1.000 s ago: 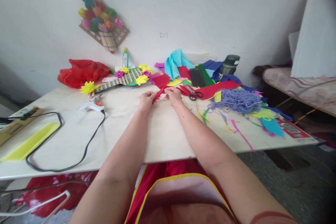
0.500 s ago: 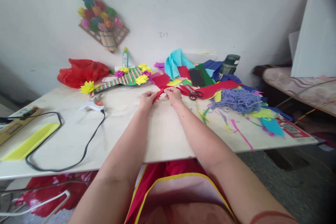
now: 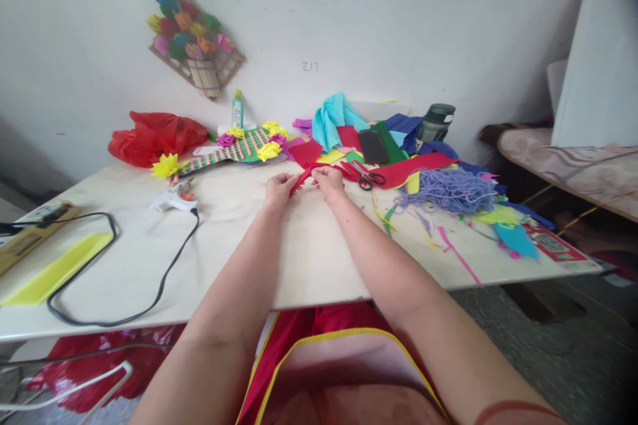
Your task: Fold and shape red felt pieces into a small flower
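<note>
Both hands meet at the middle of the pale table [image 3: 309, 259], pinching a small red paper strip [image 3: 301, 179] between them. My left hand [image 3: 279, 190] grips its lower left end. My right hand [image 3: 327, 180] holds the upper right end, fingers curled tight. The strip is folded and narrow, lifted just off the tabletop. Red-handled scissors [image 3: 367, 176] lie just right of my right hand on a long red sheet [image 3: 416, 167].
A white glue gun [image 3: 174, 200] with a black cord [image 3: 164, 279] lies left. A striped paper craft with flowers [image 3: 239, 145], a red plastic bag [image 3: 154, 136], a glue bottle [image 3: 238, 108], a phone [image 3: 373, 146], a dark bottle [image 3: 435, 123], purple yarn [image 3: 451, 189] and coloured scraps crowd the back and right.
</note>
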The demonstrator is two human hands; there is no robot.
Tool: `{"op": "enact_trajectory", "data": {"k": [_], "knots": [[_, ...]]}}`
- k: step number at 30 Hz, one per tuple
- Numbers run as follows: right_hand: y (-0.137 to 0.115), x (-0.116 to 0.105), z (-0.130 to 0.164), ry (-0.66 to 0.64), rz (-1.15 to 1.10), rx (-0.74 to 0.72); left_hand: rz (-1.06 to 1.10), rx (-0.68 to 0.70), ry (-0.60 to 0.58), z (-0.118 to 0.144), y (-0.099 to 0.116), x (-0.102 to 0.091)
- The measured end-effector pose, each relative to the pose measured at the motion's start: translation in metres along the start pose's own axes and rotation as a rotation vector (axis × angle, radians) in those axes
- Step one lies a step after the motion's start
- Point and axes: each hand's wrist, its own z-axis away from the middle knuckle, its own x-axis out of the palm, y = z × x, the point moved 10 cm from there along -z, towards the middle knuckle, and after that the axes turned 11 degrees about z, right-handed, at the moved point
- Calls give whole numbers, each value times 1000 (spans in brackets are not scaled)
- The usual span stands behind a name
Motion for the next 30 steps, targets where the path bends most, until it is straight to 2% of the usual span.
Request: {"op": "enact_trajectory", "data": {"k": [13,17,19,25,27,30], "knots": [[5,5,-1,-16,-39,50,7,12,-4,-2,-1,0],[7,5,0,-18,-149,83,5,40,13,-4,1,-3],[9,11,1,-74,-200,116,15,53,20,-4,2,-3],[17,41,13,-354,-181,202,17,74,4,-2,8,-1],[17,45,15,-377,-208,192,1,78,-12,-2,8,1],[16,40,13,-322,-222,178,-3,64,-39,0,7,5]]}}
